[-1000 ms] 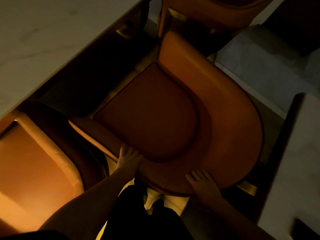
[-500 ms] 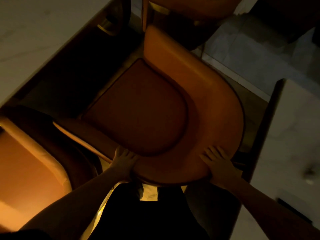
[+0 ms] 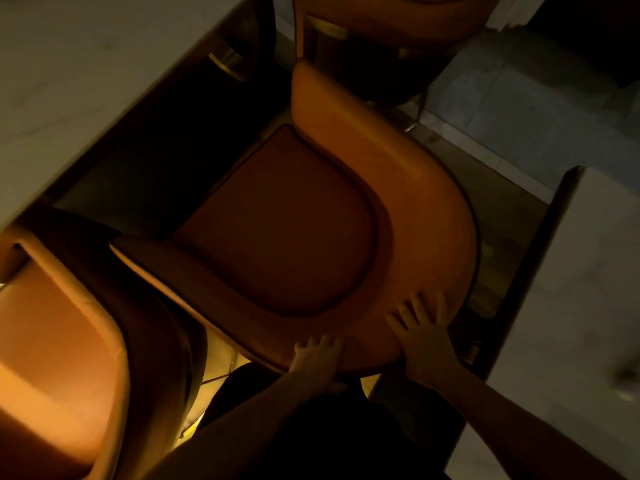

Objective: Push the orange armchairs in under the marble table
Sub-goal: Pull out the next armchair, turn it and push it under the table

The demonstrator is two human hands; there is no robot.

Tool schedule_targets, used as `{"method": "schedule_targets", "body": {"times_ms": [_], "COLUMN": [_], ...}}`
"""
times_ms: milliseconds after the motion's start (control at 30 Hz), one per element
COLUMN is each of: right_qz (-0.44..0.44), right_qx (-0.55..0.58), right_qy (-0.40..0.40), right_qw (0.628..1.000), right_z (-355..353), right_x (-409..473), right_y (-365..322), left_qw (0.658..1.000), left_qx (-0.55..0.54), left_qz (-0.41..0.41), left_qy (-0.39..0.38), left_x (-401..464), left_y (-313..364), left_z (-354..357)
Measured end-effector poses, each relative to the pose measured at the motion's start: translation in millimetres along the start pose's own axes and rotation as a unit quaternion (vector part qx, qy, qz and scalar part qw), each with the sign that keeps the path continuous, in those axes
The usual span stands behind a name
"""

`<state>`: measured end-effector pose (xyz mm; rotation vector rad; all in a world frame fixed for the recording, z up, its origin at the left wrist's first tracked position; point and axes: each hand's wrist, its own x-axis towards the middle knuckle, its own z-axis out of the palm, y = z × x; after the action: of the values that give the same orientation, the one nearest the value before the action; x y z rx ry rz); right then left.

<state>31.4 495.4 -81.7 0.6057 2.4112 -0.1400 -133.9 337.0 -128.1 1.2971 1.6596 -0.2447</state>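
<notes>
- Under your head camera, the middle orange armchair (image 3: 346,188) sat at an angle to the marble table (image 3: 86,81), its open front facing the table's edge and its curved back toward you.
- Its seat cushion (image 3: 284,237) lay just short of the table's edge, with a dark gap between them; the chair was not under the top.
- Your left hand (image 3: 317,358) rested on the near rim of the chair's back, its fingers bent over the top edge; the thumb side was too dark to tell apart.
- Your right hand (image 3: 424,337) lay flat on the same rim, just beside the left, fingers straight and spread, pressing on the padded top and gripping nothing.
- Both forearms reached up from the bottom of the frame, with your dark clothing between them.
- You had a 2nd orange armchair (image 3: 52,341) at the lower left, close beside the middle one, its front part reaching under the table's edge.
- You could see part of a 3rd orange armchair (image 3: 381,26) at the top, beyond the middle chair's right arm.
- On the right stood a pale counter (image 3: 571,289) with a dark edge, near the chair's back.
- Beyond it lay grey floor tiles (image 3: 519,109).
</notes>
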Motion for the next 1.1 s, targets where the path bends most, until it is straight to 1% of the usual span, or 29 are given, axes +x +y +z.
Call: {"method": "schedule_targets", "body": {"times_ms": [100, 167, 233, 400, 600, 667, 733, 867, 1000, 1100], "right_qz": [0.005, 0.003, -0.006, 0.002, 0.011, 0.014, 0.014, 0.011, 0.005, 0.022], "right_qx": [0.011, 0.016, 0.022, 0.057, 0.079, 0.081, 0.078, 0.068, 0.055, 0.046], "right_qy": [0.013, 0.023, 0.026, 0.047, 0.013, 0.019, 0.033, 0.034, 0.049, 0.023], "right_qw": [1.000, 1.000, 0.999, 0.997, 0.997, 0.996, 0.996, 0.997, 0.997, 0.998], "right_z": [2, 4, 8, 13, 13, 11, 5, -2, -16, -27], "right_x": [1, 2, 3, 5, 9, 12, 16, 25, 38, 50], "right_y": [-2, 0, 2, 1, 0, -2, -5, -16, -33, -47], "left_qw": [0.999, 0.999, 1.000, 1.000, 0.998, 0.996, 0.992, 0.977, 0.946, 0.925], "left_qx": [-0.008, 0.001, 0.003, -0.002, -0.015, -0.033, -0.069, -0.139, -0.203, -0.246], "left_qz": [-0.033, -0.030, -0.020, 0.007, 0.011, 0.008, -0.013, -0.053, -0.102, -0.141], "left_qy": [-0.013, -0.027, -0.024, 0.020, 0.064, 0.088, 0.104, 0.151, 0.232, 0.252], "left_x": [7, 10, 10, 2, -13, -14, -16, -22, -32, -34], "left_y": [17, 15, 11, 9, 10, 7, 2, -9, -17, -30], "left_z": [-3, -6, -6, -6, -16, -14, -13, -13, -19, -22]}}
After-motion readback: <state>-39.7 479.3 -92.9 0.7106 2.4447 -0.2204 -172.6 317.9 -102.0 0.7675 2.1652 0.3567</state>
